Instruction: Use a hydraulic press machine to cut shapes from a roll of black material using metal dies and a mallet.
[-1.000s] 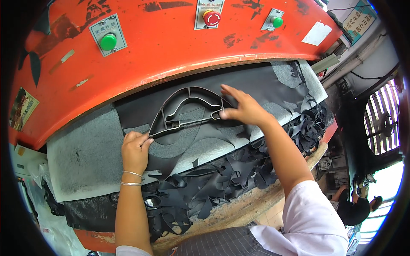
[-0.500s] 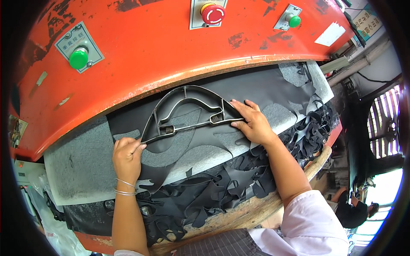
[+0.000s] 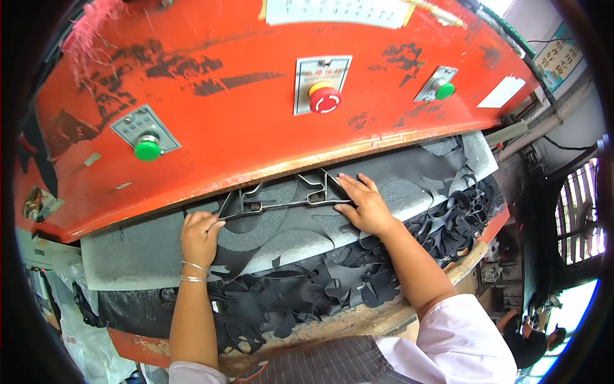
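A steel cutting die [image 3: 281, 205], made of thin metal strip with cross braces, lies on a dark grey leather-like sheet [image 3: 409, 171]. Its arched far side is hidden beneath the red press head [image 3: 256, 121]. My left hand [image 3: 201, 238] pinches the die's left corner between thumb and fingers. At the right end, my right hand [image 3: 366, 203] grips the die, thumb along the front edge and fingers over the slanting side. Cut-out holes in the sheet show the pale grey pad [image 3: 141, 259] below.
Tangled dark offcuts [image 3: 307, 291] cover the near edge. The press face carries a red stop button [image 3: 325, 99] and two green buttons, one at left [image 3: 147, 148] and one at right [image 3: 444, 91]. Another person [image 3: 527, 339] is at the lower right. Plastic bags [image 3: 86, 326] hang at left.
The red press head appears lower in the picture and now covers the die's arched far part. Both hands keep their hold on the die's ends.
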A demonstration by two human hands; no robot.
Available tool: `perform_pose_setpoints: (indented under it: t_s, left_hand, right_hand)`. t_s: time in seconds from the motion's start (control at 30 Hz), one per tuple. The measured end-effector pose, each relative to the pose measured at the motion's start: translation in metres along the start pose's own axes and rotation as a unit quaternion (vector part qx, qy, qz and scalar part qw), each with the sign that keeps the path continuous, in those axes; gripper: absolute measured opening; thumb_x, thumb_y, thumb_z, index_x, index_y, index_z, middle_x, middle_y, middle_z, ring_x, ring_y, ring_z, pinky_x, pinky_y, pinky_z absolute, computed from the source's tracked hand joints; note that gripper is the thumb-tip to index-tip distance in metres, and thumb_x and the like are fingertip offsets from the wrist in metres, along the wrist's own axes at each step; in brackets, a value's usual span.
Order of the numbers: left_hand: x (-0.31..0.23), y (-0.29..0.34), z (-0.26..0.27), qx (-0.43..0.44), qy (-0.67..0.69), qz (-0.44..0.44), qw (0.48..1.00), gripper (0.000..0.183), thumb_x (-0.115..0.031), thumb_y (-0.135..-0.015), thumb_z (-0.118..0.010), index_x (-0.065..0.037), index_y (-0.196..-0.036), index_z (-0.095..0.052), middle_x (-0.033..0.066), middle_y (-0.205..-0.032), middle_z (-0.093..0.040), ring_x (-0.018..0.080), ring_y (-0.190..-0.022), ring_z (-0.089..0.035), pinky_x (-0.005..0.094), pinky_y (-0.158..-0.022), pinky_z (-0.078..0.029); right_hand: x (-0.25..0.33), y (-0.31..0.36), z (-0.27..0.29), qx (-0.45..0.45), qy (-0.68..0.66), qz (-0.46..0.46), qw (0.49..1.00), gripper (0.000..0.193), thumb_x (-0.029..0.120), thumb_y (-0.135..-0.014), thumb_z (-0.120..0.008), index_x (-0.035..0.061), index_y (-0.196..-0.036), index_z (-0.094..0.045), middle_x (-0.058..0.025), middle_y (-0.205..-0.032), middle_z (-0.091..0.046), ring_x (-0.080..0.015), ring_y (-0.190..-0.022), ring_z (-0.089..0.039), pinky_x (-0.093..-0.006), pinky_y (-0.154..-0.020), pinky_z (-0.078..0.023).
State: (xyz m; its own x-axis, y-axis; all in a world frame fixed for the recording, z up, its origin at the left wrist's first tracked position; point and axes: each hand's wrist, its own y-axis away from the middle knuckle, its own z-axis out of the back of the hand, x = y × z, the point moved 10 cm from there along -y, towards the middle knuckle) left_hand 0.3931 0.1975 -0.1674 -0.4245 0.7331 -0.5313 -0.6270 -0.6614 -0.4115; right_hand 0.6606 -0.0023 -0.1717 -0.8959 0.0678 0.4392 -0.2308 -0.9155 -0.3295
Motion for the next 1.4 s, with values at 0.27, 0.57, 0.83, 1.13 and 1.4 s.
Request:
perform_pose_setpoints:
  t_s: [0.27, 0.57, 0.83, 1.13, 1.4]
  left_hand:
    - [-0.056, 0.038, 0.085, -0.138, 0.091, 0.046, 0.985, 0.016, -0.012, -0.084, -0.070, 0.001, -0.094, -0.070, 0.0131, -0.086, -0.065, 0.0255, -0.079, -0.061, 0.0334, -0.071, -0.048]
    - [-0.205, 0.039, 0.170, -0.231, -0.069, -0.184, 0.953, 0.028, -0.011, -0.088, -0.062, -0.002, -0.066, -0.048, 0.0124, -0.068, -0.045, 0.0319, -0.066, -0.046, 0.0411, -0.060, -0.037]
    - [-0.154, 0.234, 0.057, 0.145, 0.050, 0.005, 0.988, 0.022, -0.026, -0.086, -0.065, -0.007, -0.076, -0.070, 0.0118, -0.070, -0.059, 0.0312, -0.070, -0.059, 0.0399, -0.063, -0.048]
    - [-0.179, 0.304, 0.053, 0.059, -0.016, 0.025, 0.998, 0.019, -0.023, -0.081, -0.067, -0.004, -0.084, -0.070, 0.0114, -0.083, -0.061, 0.0326, -0.081, -0.058, 0.0415, -0.076, -0.048]
    - [-0.163, 0.261, 0.054, 0.190, -0.006, 0.058, 0.980, 0.023, -0.028, -0.079, -0.070, -0.005, -0.082, -0.072, 0.0141, -0.080, -0.063, 0.0332, -0.078, -0.061, 0.0422, -0.074, -0.050]
  right_hand:
    - [-0.012, 0.061, 0.168, -0.535, -0.287, -0.115, 0.787, 0.047, 0.025, -0.103, -0.041, -0.0056, -0.139, -0.038, -0.0178, -0.140, -0.045, -0.0257, -0.133, -0.039, -0.0370, -0.113, -0.026]
    - [0.011, 0.053, 0.262, -0.632, -0.071, -0.126, 0.761, 0.064, 0.037, -0.100, -0.045, 0.0001, -0.148, -0.023, -0.0252, -0.155, -0.009, -0.0368, -0.144, -0.012, -0.0471, -0.116, -0.014]
    - [0.191, 0.167, 0.036, 0.066, -0.047, 0.116, 0.990, 0.063, 0.046, -0.073, -0.074, 0.0054, -0.120, -0.058, -0.0162, -0.124, -0.056, -0.0364, -0.115, -0.051, -0.0480, -0.095, -0.038]
    - [0.265, 0.243, -0.047, 0.146, 0.038, 0.149, 0.977, 0.048, 0.026, -0.063, -0.078, 0.0041, -0.102, -0.063, -0.0059, -0.094, -0.060, -0.0235, -0.093, -0.059, -0.0339, -0.077, -0.050]
    - [0.259, 0.223, -0.044, 0.174, 0.023, 0.145, 0.974, 0.037, 0.026, -0.065, -0.076, 0.0061, -0.093, -0.063, -0.0062, -0.091, -0.059, -0.0233, -0.092, -0.060, -0.0347, -0.070, -0.053]
